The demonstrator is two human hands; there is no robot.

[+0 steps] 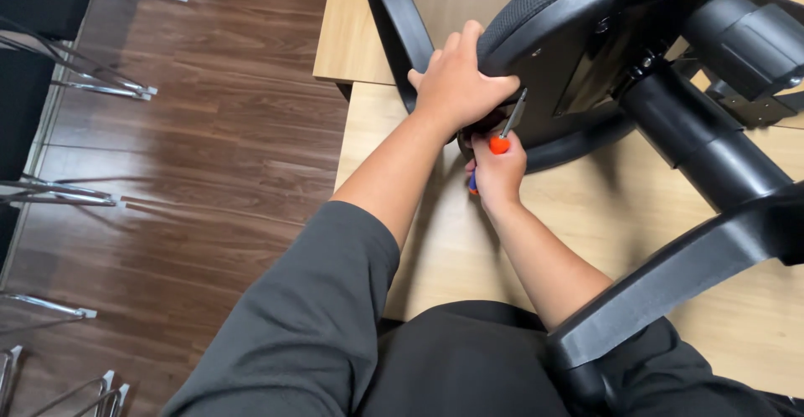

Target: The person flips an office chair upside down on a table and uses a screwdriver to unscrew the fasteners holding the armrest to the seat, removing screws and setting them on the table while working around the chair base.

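Sideways across a pale wooden surface (586, 216) lies a black office chair (603, 40), its mesh-covered seat edge turned toward the person and the hard plastic underside facing right. A thick black column (703, 145) runs from the seat's underside to the star base, one leg (670, 287) of which reaches down over the person's lap. The left hand (459, 82) is clamped over the seat rim, fingers curled around the padded edge. Just below it, the right hand (496, 170) is closed around a screwdriver (505, 128) with an orange and blue handle, whose metal shaft angles up to the seat's underside. Chrome chair legs (100, 86) stand on the dark wood floor (201, 174) at left.
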